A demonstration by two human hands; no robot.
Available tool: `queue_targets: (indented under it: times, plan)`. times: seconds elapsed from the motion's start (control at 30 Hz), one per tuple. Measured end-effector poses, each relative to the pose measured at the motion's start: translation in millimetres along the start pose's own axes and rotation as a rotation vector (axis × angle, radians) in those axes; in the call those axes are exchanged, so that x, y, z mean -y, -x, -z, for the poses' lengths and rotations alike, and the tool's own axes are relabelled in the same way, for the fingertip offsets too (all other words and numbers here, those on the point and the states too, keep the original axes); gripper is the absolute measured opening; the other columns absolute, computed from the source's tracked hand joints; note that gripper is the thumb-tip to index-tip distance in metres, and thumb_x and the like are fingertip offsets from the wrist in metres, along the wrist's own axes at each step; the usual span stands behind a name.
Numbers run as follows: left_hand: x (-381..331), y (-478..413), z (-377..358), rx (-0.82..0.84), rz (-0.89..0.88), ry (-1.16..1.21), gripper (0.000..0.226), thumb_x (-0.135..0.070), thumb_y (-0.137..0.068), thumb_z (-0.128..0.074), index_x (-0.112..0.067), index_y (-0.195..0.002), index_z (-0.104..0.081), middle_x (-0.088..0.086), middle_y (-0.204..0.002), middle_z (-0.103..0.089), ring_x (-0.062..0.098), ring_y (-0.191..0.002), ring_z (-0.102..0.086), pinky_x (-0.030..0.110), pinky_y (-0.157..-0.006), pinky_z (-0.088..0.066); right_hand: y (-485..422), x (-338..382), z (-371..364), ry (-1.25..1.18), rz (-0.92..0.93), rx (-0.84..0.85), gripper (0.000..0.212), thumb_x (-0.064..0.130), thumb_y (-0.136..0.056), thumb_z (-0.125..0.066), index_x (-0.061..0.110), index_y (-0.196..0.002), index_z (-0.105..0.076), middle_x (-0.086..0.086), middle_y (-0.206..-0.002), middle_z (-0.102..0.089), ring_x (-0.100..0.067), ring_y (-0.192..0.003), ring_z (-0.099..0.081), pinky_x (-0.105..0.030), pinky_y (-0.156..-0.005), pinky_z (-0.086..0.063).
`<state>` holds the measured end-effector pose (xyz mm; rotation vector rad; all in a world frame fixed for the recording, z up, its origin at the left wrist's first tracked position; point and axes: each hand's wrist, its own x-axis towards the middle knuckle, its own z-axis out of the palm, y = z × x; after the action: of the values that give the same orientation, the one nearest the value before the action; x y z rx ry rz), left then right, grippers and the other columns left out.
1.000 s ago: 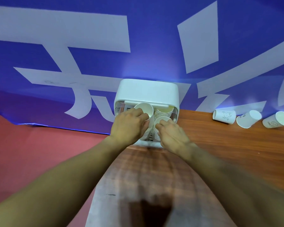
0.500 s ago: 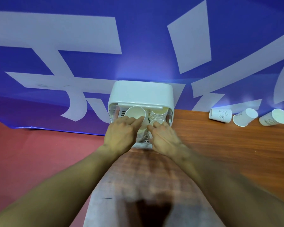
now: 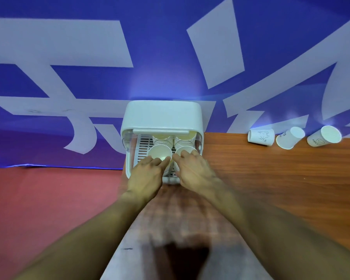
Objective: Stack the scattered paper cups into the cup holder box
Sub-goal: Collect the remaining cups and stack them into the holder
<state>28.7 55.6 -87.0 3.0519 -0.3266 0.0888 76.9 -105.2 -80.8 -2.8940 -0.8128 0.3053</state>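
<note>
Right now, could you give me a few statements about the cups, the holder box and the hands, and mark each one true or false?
1. Three loose paper cups lie on their sides at the far right of the table: cup with the drawing, middle cup, rightmost cup. True.
2. The cup holder box is empty. False: cup stacks stand inside.
3. Both hands are at the box front, left hand and right hand. True.
4. The box is black. False: it is white.
5. The right hand holds one of the loose cups. False: they lie untouched, apart from it.
</note>
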Motion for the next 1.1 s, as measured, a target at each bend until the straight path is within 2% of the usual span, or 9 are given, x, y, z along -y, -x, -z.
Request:
queue_targets:
  times: [0.1,0.2,0.33,0.5,0.6,0.73,0.97,1.03,1.1]
  plan:
    - [-7.7,0.7,-3.9,0.105,0.038,0.088,0.063,0.0,-0.071,-0.061,-0.013,-0.132,-0.059,0.005,-0.079,-0.063,0.033,-0.083,-0.063,0.04,-0.084,-0.054,1.5,0.8,2.2,0.014,-0.001,0.01,0.045,0.027,-0.082,-0.064,0.024,-0.121,-0.044,-0.002,-0.107,-0.051,-0.029,-0.099,-0.049,-0.033,-0.062,-0.036]
    - [-11.5,0.9,-6.1,0.074,0.058,0.116,0.063,0.003,-0.067,-0.061,-0.012,-0.129,-0.062,0.005,-0.073,-0.061,0.034,-0.076,-0.064,0.04,-0.096,-0.05,3.7,3.4,3.8,0.025,-0.005,0.01,0.044,0.027,-0.083,-0.064,0.023,-0.122,-0.044,-0.002,-0.109,-0.052,-0.029,-0.1,-0.049,-0.032,-0.062,-0.034]
    - [-6.3,2.7,-10.6,0.082,0.074,0.129,0.065,0.002,-0.066,-0.065,-0.015,-0.129,-0.063,0.003,-0.074,-0.061,0.032,-0.08,-0.065,0.038,-0.092,-0.052,4.7,6.7,4.1,0.031,-0.002,0.006,0.041,0.023,-0.083,-0.062,0.022,-0.121,-0.044,-0.003,-0.108,-0.053,-0.03,-0.098,-0.05,-0.033,-0.062,-0.036]
    - [-7.9,0.1,-11.2,-0.019,0.037,0.074,0.061,0.002,-0.057,-0.077,-0.013,-0.116,-0.071,0.001,-0.065,-0.061,0.026,-0.066,-0.066,0.035,-0.081,-0.057,6.3,7.6,3.1,0.026,-0.002,-0.004,0.041,0.02,-0.083,-0.061,0.022,-0.12,-0.044,-0.005,-0.105,-0.055,-0.03,-0.096,-0.05,-0.036,-0.067,-0.043]
    - [-8.4,1.4,-5.0,-0.011,0.042,0.059,0.059,-0.006,-0.06,-0.08,-0.018,-0.117,-0.071,-0.001,-0.068,-0.064,0.023,-0.07,-0.067,0.03,-0.076,-0.056,8.7,10.7,2.2,0.019,-0.017,-0.005,0.041,0.021,-0.083,-0.061,0.022,-0.12,-0.044,-0.004,-0.106,-0.053,-0.029,-0.097,-0.049,-0.034,-0.066,-0.039]
    - [-10.2,1.0,-4.9,0.062,0.075,0.172,0.057,-0.006,-0.088,-0.051,-0.021,-0.143,-0.048,0.006,-0.098,-0.066,0.031,-0.105,-0.061,0.035,-0.098,-0.044,11.2,12.1,3.0,0.02,-0.024,-0.006,0.044,0.019,-0.083,-0.062,0.021,-0.123,-0.043,-0.007,-0.107,-0.054,-0.03,-0.097,-0.051,-0.037,-0.075,-0.045]
    - [-12.4,-2.2,-8.1,0.073,0.117,0.179,0.051,0.0,-0.089,-0.044,-0.013,-0.137,-0.053,0.013,-0.103,-0.065,0.037,-0.111,-0.056,0.039,-0.104,-0.039,9.8,16.1,3.0,0.012,-0.05,-0.043,0.043,0.016,-0.078,-0.066,0.012,-0.118,-0.05,-0.011,-0.108,-0.054,-0.032,-0.097,-0.052,-0.039,-0.081,-0.047]
    - [-13.2,0.3,-4.8,0.05,0.086,0.178,0.048,0.0,-0.086,-0.043,-0.01,-0.131,-0.057,0.014,-0.103,-0.064,0.038,-0.106,-0.055,0.039,-0.097,-0.044,13.6,18.4,5.2,-0.016,-0.048,-0.081,0.039,0.015,-0.079,-0.064,0.012,-0.115,-0.051,-0.011,-0.107,-0.054,-0.032,-0.098,-0.051,-0.039,-0.08,-0.048]
    - [-15.2,8.6,-5.7,-0.045,0.042,0.155,0.048,0.0,-0.077,-0.056,-0.009,-0.124,-0.061,0.011,-0.101,-0.063,0.033,-0.099,-0.053,0.038,-0.079,-0.051,21.7,19.7,9.4,-0.065,-0.027,-0.143,0.038,0.015,-0.079,-0.065,0.011,-0.115,-0.052,-0.011,-0.106,-0.055,-0.031,-0.097,-0.051,-0.04,-0.081,-0.047]
